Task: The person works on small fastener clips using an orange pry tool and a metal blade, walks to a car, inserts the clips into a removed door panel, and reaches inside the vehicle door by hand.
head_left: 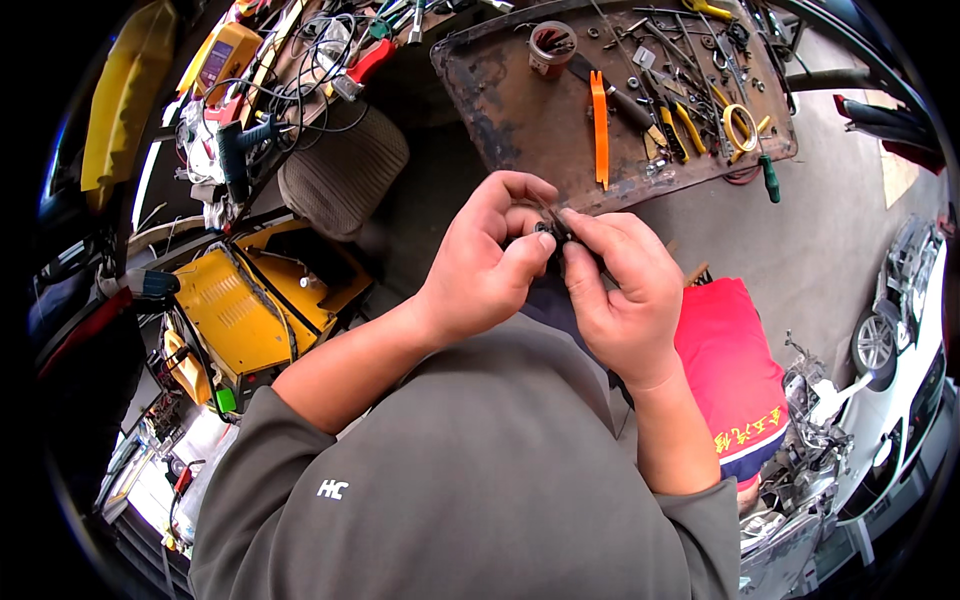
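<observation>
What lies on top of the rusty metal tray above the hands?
On the rusty tray: an orange pry tool, a small round tin, yellow-handled pliers and loose screws. Anything beneath that pile is hidden.

Grey concrete floor, daylit. Rusty brown metal work tray holding scattered hand tools: orange plastic pry tool, yellow-handled pliers, green-handled screwdriver, small round tin. Beside it, a worn brown padded stool seat. Yellow machine casing at left, with tangled black cables above. White car at right edge.
</observation>
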A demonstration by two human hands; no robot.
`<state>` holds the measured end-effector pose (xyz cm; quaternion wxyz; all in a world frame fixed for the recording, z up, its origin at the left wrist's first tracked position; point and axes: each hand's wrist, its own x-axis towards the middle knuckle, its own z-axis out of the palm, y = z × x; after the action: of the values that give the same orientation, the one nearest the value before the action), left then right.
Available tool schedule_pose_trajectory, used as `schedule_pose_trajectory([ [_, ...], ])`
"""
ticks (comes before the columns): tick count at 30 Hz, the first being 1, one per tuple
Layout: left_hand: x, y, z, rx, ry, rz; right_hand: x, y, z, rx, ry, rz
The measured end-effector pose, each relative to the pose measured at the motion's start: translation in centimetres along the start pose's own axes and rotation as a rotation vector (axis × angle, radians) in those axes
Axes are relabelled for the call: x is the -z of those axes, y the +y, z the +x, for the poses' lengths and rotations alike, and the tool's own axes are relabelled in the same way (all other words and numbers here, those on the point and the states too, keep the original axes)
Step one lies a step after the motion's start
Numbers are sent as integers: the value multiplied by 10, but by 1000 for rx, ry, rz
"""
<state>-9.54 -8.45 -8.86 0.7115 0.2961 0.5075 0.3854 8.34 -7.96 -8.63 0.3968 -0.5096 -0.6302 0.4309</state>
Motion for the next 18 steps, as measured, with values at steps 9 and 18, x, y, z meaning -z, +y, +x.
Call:
schedule_pose_trajectory([
  [9,-8,18,6,269,-60,-189,8,2,1,78,37,-98],
  [18,-13,26,8,341,-69,-343,10,2,13,-1,58,127],
])
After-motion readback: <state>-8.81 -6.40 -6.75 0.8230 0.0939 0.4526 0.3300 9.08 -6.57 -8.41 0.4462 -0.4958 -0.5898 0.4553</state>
